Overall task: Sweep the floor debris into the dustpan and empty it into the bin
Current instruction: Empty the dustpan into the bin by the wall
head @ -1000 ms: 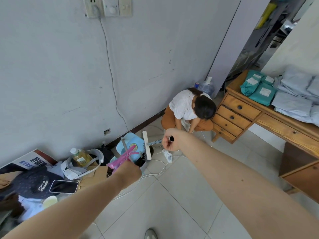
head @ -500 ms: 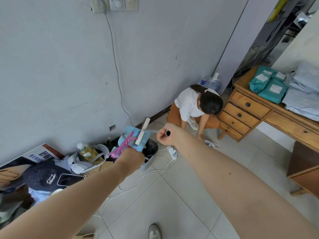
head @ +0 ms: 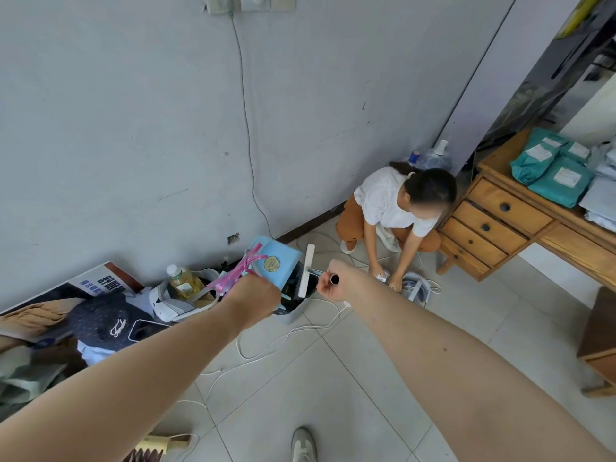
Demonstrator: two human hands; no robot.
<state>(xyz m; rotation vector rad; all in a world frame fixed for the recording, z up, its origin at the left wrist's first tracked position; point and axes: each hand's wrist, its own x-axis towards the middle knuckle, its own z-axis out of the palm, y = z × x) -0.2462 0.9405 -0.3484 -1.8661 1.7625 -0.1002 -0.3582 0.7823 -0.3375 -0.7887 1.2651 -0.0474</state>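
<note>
Head view: looking down on a tiled floor point(head: 350, 388) by a grey wall point(head: 116, 128). Holding, in the left hand point(head: 255, 300), fingers closed in a fist, the pink-wrapped handle point(head: 233, 278) of the blue dustpan point(head: 276, 261), tilted over the dark-lined bin point(head: 295, 310) at the wall. Gripping, in the right hand point(head: 336, 280), fingers wrapped tight, the broom handle point(head: 334, 279) seen end-on; white broom head point(head: 306, 271) hanging just beside the dustpan, above the bin. Trailing across the floor: white cables point(head: 276, 345).
</note>
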